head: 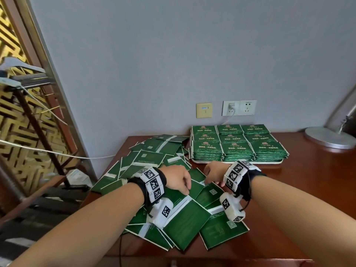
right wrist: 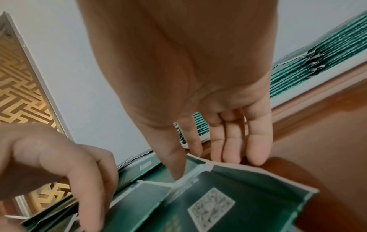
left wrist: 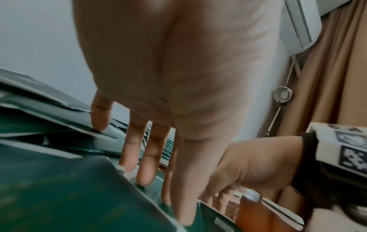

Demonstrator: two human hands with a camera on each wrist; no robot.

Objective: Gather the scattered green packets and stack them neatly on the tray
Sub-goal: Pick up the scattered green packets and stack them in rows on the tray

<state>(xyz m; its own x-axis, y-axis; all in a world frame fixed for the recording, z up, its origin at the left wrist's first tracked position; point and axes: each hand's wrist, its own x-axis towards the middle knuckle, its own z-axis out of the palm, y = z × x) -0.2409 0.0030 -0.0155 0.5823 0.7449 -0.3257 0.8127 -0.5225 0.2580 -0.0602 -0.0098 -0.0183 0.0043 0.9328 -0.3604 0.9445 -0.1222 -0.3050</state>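
Several scattered green packets [head: 150,157] lie in a loose heap on the left half of the wooden table [head: 308,180]. At the back a white tray [head: 212,161] carries neat stacks of green packets [head: 237,145] in rows. My left hand [head: 185,188] reaches down into the heap, its fingers [left wrist: 147,172] nearly straight with the tips touching packets. Just to its right, my right hand [head: 207,179] pinches the upper edge of a green packet with a printed code square [right wrist: 228,204]. The thumb [right wrist: 175,169] is on the packet's face and the fingers [right wrist: 230,150] are behind its edge.
A round metal lamp base [head: 327,136] stands at the back right of the table. Wall sockets [head: 238,107] with a plugged charger sit above the tray. A gold lattice screen [head: 19,112] and a white cable [head: 57,154] are off the table's left edge.
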